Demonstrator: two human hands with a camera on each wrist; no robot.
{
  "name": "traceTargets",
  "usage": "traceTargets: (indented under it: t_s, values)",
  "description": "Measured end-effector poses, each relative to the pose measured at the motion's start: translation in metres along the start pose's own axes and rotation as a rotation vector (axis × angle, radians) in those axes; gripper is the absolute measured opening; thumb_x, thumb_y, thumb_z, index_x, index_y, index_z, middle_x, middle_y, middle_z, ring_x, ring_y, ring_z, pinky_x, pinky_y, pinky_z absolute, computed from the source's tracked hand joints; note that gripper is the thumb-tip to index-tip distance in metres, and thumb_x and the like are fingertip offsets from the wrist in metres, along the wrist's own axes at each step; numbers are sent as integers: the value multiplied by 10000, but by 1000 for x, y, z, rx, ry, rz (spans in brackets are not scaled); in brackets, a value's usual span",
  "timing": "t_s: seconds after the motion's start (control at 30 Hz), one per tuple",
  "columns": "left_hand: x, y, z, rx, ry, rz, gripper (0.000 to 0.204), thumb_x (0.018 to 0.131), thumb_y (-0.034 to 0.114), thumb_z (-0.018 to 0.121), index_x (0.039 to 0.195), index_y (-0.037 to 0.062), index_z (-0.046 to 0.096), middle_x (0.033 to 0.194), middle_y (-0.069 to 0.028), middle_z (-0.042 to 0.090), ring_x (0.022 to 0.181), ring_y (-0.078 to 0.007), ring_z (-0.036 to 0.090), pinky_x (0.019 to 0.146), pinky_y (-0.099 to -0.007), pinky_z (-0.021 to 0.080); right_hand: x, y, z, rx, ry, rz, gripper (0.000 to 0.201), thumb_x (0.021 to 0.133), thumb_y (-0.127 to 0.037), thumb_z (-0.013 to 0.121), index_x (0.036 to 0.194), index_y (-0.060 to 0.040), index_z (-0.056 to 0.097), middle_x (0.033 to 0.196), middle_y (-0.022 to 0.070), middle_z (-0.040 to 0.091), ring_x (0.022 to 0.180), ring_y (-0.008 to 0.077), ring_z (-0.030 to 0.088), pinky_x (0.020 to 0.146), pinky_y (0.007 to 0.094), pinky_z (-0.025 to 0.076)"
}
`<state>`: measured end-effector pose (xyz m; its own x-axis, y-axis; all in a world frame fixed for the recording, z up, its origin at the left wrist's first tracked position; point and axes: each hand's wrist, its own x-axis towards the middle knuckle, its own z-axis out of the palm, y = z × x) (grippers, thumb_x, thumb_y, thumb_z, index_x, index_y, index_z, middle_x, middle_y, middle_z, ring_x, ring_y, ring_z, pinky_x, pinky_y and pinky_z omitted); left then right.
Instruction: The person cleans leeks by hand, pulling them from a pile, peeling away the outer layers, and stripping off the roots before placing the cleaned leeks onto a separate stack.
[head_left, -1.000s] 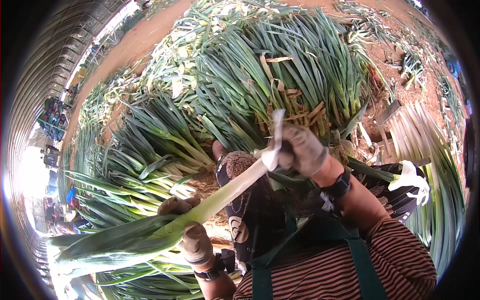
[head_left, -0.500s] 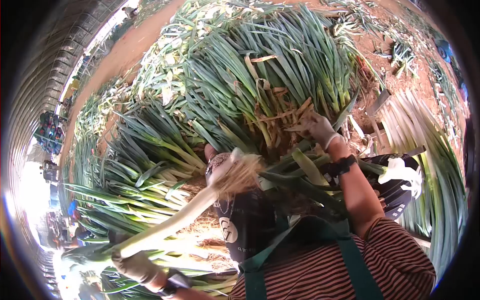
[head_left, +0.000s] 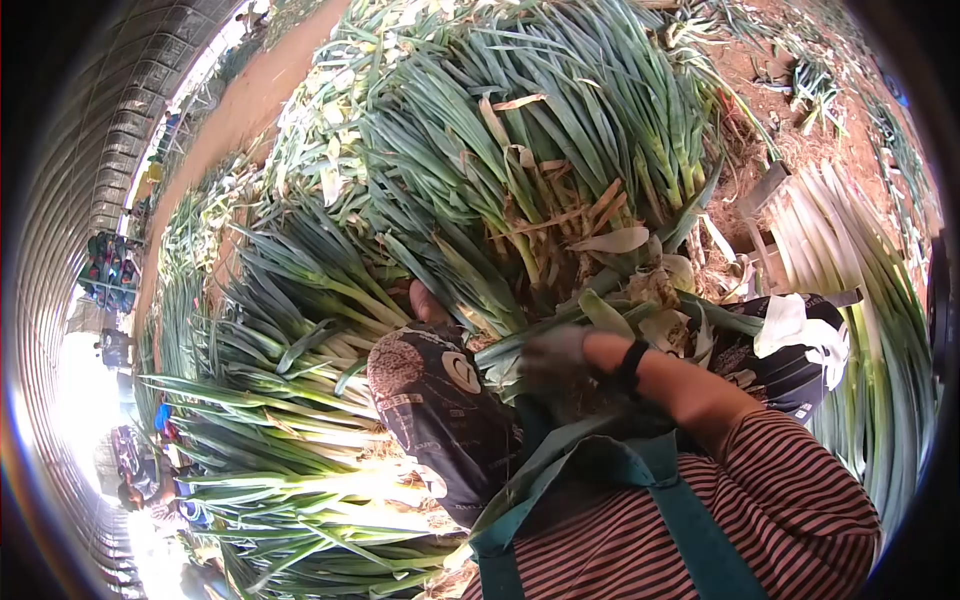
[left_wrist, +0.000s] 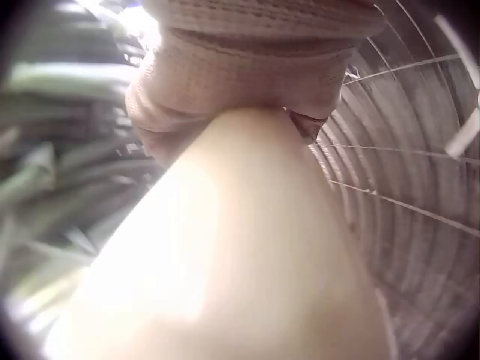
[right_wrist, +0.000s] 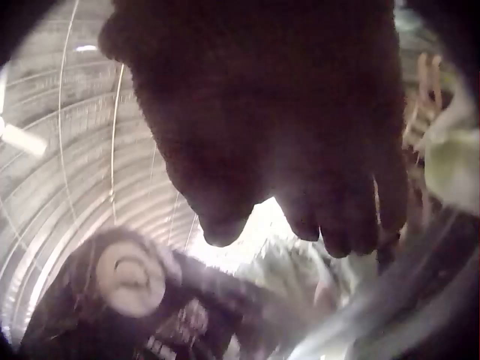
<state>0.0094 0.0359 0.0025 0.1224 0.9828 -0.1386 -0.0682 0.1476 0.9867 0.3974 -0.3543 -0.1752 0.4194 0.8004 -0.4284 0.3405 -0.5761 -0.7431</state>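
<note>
In the head view, a dense heap of leeks (head_left: pixel 620 110) lies toward one o'clock, with long dark green leaves and some brown, dry strips at the lower ends; another row of leeks (head_left: pixel 300 440), green with pale bases, spreads at eight o'clock. At three o'clock there are trimmed leeks (head_left: pixel 820 215), clean white turning to green, and just beside them a crumpled white leaf piece (head_left: pixel 800 330) on the person's knee. The gloved right hand (head_left: pixel 555 358), four o'clock from the centre, is smeared by motion. In the left wrist view, the gloved left hand (left_wrist: pixel 247 60) is at twelve o'clock, cut by the top edge, its fingers curled around a pale stalk (left_wrist: pixel 247 240). This stalk, smooth and creamy white, widens toward six o'clock; it is overexposed, and both ends are hidden or cut off. In the right wrist view, the right hand is a dark silhouette from twelve o'clock, with fingers loosely extended downward and thumb apart; I cannot tell if they touch the blurred leaves (right_wrist: pixel 375 315) at five o'clock.
</note>
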Motion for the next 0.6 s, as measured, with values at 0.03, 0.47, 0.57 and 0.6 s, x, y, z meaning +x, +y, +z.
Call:
traceTargets:
  t_s: [0.03, 0.47, 0.57, 0.6]
  values:
    - [-3, -5, 5, 12, 5, 2, 418, 902, 227, 573, 1214, -51, 581, 1172, -194, 612, 1071, -271, 586, 984, -402, 442, 10, 7, 26, -48, -132, -31, 573, 873, -512, 548, 1187, -41, 635, 1178, 210, 642, 1137, 385, 585, 981, 434, 442]
    - [-49, -56, 135, 30, -265, -6, 436, 890, 237, 605, 1228, -37, 569, 1197, -203, 600, 1099, -279, 578, 993, -427, 438, 28, 0, 31, -440, 242, -50, 412, 838, -335, 593, 1156, -79, 646, 1077, 147, 689, 1016, 358, 657, 878, 474, 490]
    - [-61, -70, 203, -5, -408, -37, 441, 888, 239, 613, 1231, -34, 566, 1203, -204, 597, 1105, -280, 576, 995, -433, 437, 33, -16, 25, -636, 585, -129, 331, 864, -256, 561, 1118, -60, 643, 1054, 145, 690, 975, 341, 676, 814, 470, 519]
    - [-66, -77, 226, -17, -458, -52, 443, 887, 240, 616, 1232, -33, 565, 1205, -205, 596, 1107, -281, 575, 995, -435, 437, 39, -11, 28, -674, 386, 1, 306, 867, -232, 549, 1099, -58, 645, 1048, 139, 690, 965, 336, 679, 798, 468, 523]
